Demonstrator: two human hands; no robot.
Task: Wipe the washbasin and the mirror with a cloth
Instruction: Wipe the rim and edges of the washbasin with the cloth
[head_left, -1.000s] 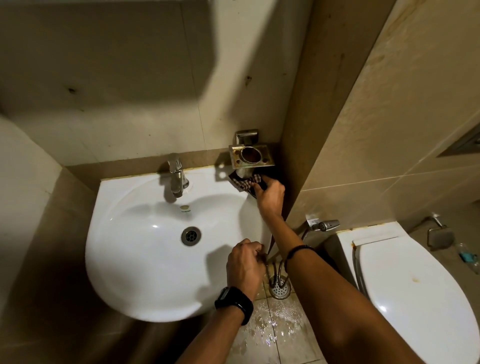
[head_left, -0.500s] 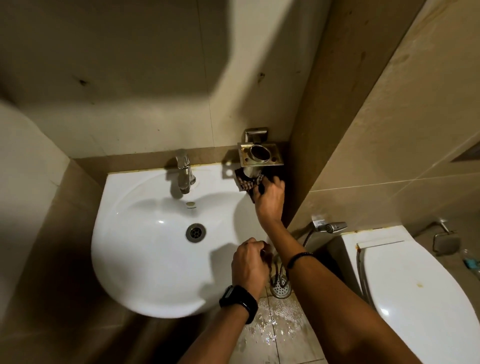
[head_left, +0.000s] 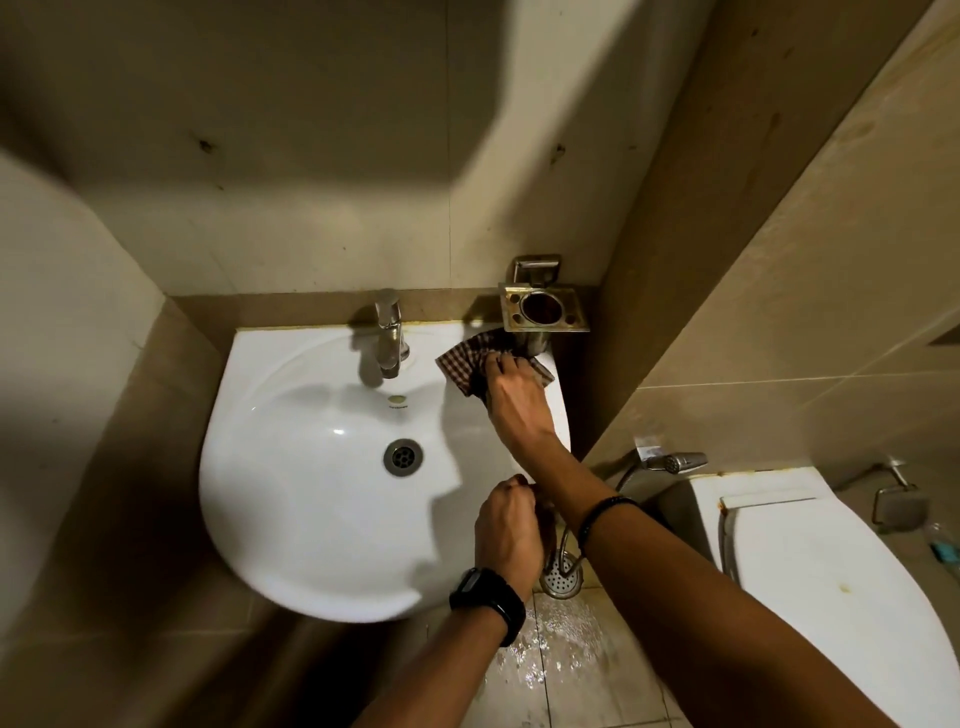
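A white washbasin (head_left: 311, 499) hangs on the tiled wall, with a chrome tap (head_left: 388, 332) at its back and a drain (head_left: 402, 457) in the middle. My right hand (head_left: 514, 400) presses a brown checked cloth (head_left: 462, 361) onto the basin's back right rim, just right of the tap. My left hand (head_left: 509, 530), with a black watch on the wrist, is curled over the basin's front right edge. No mirror is in view.
A metal tumbler holder (head_left: 543, 309) juts from the wall right above the cloth. A white toilet (head_left: 831, 587) stands at the right, with a spray nozzle (head_left: 675, 461) beside it. A floor drain (head_left: 561, 579) and wet tiles lie below the basin.
My right hand has slid the cloth left from under the holder toward the tap, and the cloth is spread wider. My left hand has stayed on the basin's edge.
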